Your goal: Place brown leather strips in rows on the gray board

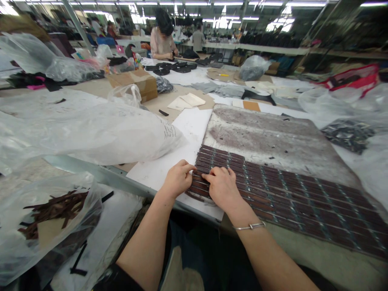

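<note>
Dark brown strips (273, 198) lie side by side in rows on a worn grey-white board (257, 125), with shiny greenish bands crossing them. At the left end of the rows, my left hand (178, 180) is closed, thumb and forefinger pinched at the end of a brown strip. Just to its right, my right hand (223, 188) rests on the strips with bent fingers, its fingertips closed on the same strip area. The fingertips partly hide what they grip. A metal bracelet (251, 226) is on my right wrist.
A clear bag of brown scraps (57, 210) sits lower left. A large plastic bag (130, 133) covers the table's left side, near a cardboard box (136, 83). Another bag with dark pieces (348, 133) lies right. A co-worker (162, 38) works across the table.
</note>
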`<state>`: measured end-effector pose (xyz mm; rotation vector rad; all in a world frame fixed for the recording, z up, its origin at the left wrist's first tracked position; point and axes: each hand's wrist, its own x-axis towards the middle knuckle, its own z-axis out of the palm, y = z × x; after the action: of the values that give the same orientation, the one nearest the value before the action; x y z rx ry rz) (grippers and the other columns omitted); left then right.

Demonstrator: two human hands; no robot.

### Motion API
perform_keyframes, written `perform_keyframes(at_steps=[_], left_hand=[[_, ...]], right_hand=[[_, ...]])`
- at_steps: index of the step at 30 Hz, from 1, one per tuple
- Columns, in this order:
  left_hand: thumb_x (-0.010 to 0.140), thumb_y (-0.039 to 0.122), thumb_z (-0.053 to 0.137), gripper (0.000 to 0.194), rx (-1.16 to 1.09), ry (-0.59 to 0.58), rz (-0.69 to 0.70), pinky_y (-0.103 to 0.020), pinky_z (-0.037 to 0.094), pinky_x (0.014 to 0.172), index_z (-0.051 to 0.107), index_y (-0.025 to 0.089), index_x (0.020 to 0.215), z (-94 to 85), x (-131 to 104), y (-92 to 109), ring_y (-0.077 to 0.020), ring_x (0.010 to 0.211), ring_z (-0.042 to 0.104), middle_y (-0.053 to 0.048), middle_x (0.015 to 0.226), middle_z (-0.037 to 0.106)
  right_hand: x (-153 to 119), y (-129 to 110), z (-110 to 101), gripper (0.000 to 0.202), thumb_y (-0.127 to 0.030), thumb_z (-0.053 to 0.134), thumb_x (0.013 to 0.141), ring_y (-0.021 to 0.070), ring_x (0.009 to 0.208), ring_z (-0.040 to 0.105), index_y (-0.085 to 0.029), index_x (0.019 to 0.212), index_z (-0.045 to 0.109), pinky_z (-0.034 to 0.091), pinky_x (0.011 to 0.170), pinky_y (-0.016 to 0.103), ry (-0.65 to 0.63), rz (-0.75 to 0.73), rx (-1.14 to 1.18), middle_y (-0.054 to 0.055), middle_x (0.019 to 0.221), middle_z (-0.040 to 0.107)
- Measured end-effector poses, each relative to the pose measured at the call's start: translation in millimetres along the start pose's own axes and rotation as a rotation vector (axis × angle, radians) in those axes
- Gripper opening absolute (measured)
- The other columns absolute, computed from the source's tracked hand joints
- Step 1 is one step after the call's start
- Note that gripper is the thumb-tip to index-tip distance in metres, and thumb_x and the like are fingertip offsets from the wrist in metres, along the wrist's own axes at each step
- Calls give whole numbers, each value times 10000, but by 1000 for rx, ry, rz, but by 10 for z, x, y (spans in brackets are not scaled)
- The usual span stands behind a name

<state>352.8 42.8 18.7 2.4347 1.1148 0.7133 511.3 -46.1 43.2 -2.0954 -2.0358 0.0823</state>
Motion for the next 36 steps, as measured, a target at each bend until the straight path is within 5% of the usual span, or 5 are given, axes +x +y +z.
perform_keyframes(at_steps=[14,20,24,31,36], left_hand=[[827,142,431,375,200,-138,81,-317,455,788,724,297,1004,4,-17,46,-186,863,548,-30,969,615],[827,123,424,371,199,-145,80,-317,448,802,738,276,953,5,1,75,-190,863,541,-25,972,632],[820,121,425,378,211,-141,69,-321,450,776,733,285,964,1,3,89,-188,854,557,-25,986,630],[775,90,418,392,77,-90,-26,-307,461,759,747,260,901,57,17,10,-172,841,572,-33,923,614],[739,40,394,423,-117,108,-142,-277,464,790,744,236,873,51,52,-14,-137,828,575,-25,875,600]], right_hand=[[-42,169,-43,363,-131,454,855,205,970,486,-295,1095,672,201,1028,479,123,54,14,32,1037,614],[-92,343,-113,349,-165,437,886,205,941,491,-308,1090,682,306,954,426,72,63,26,41,1021,613],[-153,262,-62,417,-112,424,861,205,956,477,-324,1131,659,257,1003,467,44,23,17,37,1025,597],[-131,140,25,457,-92,413,845,233,1012,427,-351,1147,638,159,1038,572,48,-30,-25,41,1039,564],[-100,134,18,450,-85,417,836,231,1019,427,-356,1101,659,168,1033,584,50,-28,-22,38,1046,568]])
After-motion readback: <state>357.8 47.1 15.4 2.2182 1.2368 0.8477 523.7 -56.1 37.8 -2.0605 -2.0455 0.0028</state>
